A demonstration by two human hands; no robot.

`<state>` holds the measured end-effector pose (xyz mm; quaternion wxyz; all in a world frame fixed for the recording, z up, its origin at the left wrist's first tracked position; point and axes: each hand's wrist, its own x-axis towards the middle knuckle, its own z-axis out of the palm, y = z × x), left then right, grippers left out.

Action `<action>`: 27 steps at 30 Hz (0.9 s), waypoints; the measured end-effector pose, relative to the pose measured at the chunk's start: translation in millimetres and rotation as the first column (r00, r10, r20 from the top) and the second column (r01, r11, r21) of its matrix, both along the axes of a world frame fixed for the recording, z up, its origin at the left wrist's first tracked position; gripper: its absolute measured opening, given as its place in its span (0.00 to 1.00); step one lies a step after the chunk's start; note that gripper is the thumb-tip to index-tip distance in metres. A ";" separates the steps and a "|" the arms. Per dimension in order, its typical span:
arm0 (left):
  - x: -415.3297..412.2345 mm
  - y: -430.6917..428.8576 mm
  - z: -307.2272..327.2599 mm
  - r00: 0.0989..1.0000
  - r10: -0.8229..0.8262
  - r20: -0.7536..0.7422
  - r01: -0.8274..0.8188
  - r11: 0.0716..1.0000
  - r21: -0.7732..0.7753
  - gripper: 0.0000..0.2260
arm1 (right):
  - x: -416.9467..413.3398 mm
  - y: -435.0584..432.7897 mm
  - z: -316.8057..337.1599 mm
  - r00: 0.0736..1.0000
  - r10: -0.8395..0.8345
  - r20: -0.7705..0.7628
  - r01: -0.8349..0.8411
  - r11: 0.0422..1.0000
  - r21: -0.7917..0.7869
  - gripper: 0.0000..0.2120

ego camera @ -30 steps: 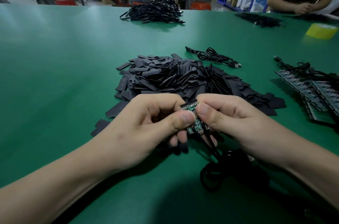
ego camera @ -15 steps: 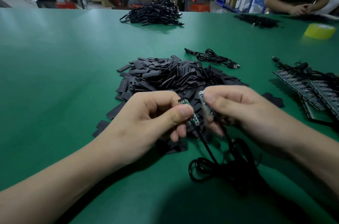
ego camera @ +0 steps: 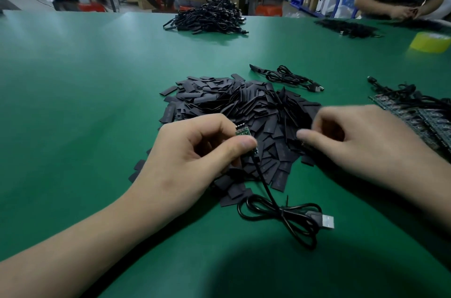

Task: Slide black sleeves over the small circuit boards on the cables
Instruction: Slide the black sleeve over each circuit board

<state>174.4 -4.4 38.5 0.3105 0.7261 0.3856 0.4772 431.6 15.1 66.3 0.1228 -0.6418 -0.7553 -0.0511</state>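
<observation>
Head view: left hand [ego camera: 195,158] pinches a small green circuit board [ego camera: 242,132] above the flat black sleeve heap [ego camera: 231,100]; right hand [ego camera: 361,144] blurred, fingers' [ego camera: 308,135] hold unclear.

Worktop [ego camera: 73,102]: plain dark green. Sleeve pile [ego camera: 231,102]: matte black. Circuit board [ego camera: 242,132] at pile's near edge: green; its cable [ego camera: 268,195] black, plug [ego camera: 327,221] silver. Right of pile, board panels [ego camera: 434,127]: dark green, speckled. Far right of pile, tape roll [ego camera: 429,42]: yellow.
</observation>
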 end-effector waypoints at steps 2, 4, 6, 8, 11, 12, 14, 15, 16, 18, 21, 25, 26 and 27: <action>0.1 -0.4 0.4 0.999 0.045 0.006 -0.045 0.998 0.046 0.12 | -15.0 -9.1 0.1 0.971 0.171 -0.168 -0.142 0.974 0.175 0.18; 0.1 -0.7 1.7 0.997 0.073 0.025 -0.075 0.994 0.074 0.10 | -34.5 -20.6 -3.1 0.824 0.346 -0.450 -0.306 0.938 0.161 0.17; 1.1 -0.7 2.9 0.995 0.095 0.037 -0.097 0.993 0.064 0.10 | -50.8 -30.8 -11.5 0.673 0.351 -0.651 -0.458 0.889 0.005 0.15; 1.5 -0.2 3.7 0.995 0.092 0.039 -0.094 0.995 0.034 0.11 | -58.1 -33.2 -19.9 0.583 0.302 -0.754 -0.544 0.835 -0.086 0.09; -3.0 2.2 4.3 0.989 0.115 -0.089 -0.109 0.992 0.069 0.17 | -55.3 -27.9 -21.2 0.415 0.223 -0.882 -0.564 0.824 -0.057 0.09; -6.2 3.3 4.8 0.969 0.147 -0.198 -0.125 0.985 0.120 0.20 | -52.9 -26.1 -20.5 0.391 0.206 -0.897 -0.543 0.839 -0.044 0.09; -11.5 3.1 8.4 0.847 0.232 -0.478 -0.136 0.965 0.226 0.25 | -46.3 -21.9 -21.0 0.408 0.202 -0.890 -0.472 0.881 -0.017 0.11; -12.5 2.1 11.2 0.760 0.262 -0.595 -0.131 0.958 0.254 0.27 | -42.9 -20.1 -22.1 0.433 0.202 -0.878 -0.438 0.899 -0.009 0.11; -12.9 1.3 13.6 0.688 0.273 -0.672 -0.124 0.957 0.263 0.29 | -40.5 -19.1 -23.0 0.466 0.201 -0.862 -0.408 0.913 -0.007 0.12; -12.6 0.6 16.7 0.614 0.267 -0.743 -0.112 0.961 0.253 0.32 | -38.3 -18.9 -23.9 0.573 0.218 -0.790 -0.350 0.937 0.005 0.12; -11.4 0.1 21.7 0.583 0.257 -0.771 -0.121 0.966 0.231 0.28 | -38.6 -21.3 -24.7 0.713 0.249 -0.656 -0.306 0.951 0.028 0.12; -13.1 -0.5 24.7 0.579 0.237 -0.780 -0.107 0.971 0.216 0.20 | -41.7 -25.2 -24.1 0.753 0.251 -0.608 -0.305 0.952 0.015 0.13; -13.9 -0.5 24.0 0.581 0.235 -0.779 -0.092 0.970 0.224 0.18 | -42.5 -25.8 -23.9 0.751 0.247 -0.612 -0.308 0.951 0.006 0.12; -15.0 0.0 22.8 0.590 0.236 -0.772 -0.077 0.968 0.237 0.16 | -43.0 -26.3 -23.7 0.748 0.244 -0.617 -0.313 0.950 -0.004 0.12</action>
